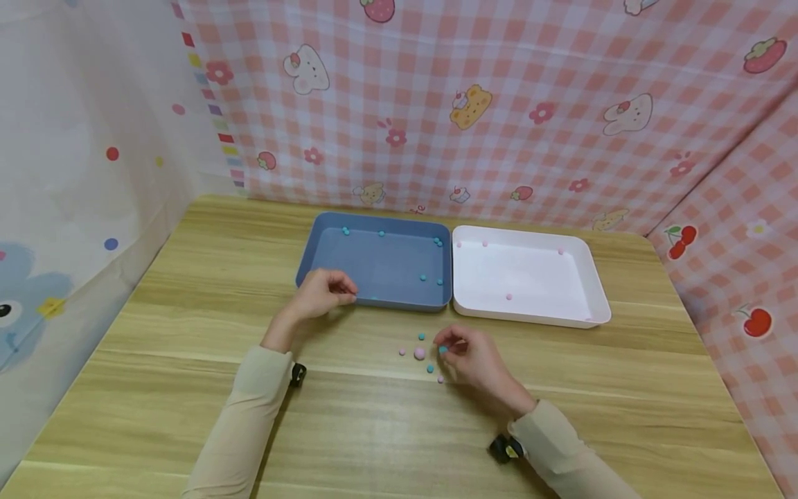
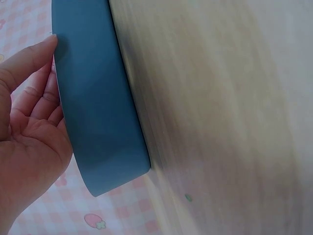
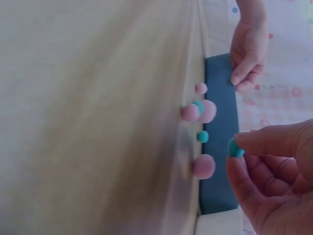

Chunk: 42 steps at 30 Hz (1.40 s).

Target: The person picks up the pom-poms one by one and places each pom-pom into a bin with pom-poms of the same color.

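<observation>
My left hand grips the rim of a blue tray near its front left corner. In the left wrist view the thumb lies at the rim, and the other fingertips are hidden behind the wall. A small teal ball is pinched between the thumb and a fingertip of my right hand. Left of that hand, several loose balls rest on the table, among them a larger pink ball, a teal ball and a small pink ball.
A white tray with several pink balls stands against the blue tray's right side. Several teal balls lie in the blue tray. Behind the wooden table hangs a pink checked cloth.
</observation>
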Motion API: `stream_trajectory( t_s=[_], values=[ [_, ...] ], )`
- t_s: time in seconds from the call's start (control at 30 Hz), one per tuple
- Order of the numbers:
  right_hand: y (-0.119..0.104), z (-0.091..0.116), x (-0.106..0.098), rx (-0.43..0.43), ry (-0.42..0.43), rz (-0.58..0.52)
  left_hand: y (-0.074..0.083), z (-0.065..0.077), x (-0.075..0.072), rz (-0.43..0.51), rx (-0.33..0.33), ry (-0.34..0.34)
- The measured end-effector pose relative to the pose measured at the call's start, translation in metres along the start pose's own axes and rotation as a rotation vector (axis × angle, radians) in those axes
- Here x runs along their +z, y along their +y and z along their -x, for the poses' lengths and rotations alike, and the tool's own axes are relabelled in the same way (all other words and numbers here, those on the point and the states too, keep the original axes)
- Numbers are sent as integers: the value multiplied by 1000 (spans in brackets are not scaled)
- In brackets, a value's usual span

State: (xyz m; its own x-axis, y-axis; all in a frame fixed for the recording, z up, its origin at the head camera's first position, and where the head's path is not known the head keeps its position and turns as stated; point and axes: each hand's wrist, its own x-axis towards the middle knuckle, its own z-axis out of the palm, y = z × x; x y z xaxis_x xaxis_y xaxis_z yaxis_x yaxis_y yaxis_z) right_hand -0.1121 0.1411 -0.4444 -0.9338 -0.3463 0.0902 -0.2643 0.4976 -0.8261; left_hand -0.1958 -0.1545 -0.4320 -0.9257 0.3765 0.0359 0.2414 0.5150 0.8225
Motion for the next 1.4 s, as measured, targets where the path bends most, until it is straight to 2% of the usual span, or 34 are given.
stream_trajectory(
  t_s=[0.53,0.83,1.4],
  values=[
    [-16,-14,-10,-46,81,-75,-1,0,0,-3,23,6],
    [-23,-22,-14,-23,117,-84,-2,-1,0,1,23,6],
    [-37,-44,-17,-69,198,-89,-4,-1,-1,11,22,3]
  ],
)
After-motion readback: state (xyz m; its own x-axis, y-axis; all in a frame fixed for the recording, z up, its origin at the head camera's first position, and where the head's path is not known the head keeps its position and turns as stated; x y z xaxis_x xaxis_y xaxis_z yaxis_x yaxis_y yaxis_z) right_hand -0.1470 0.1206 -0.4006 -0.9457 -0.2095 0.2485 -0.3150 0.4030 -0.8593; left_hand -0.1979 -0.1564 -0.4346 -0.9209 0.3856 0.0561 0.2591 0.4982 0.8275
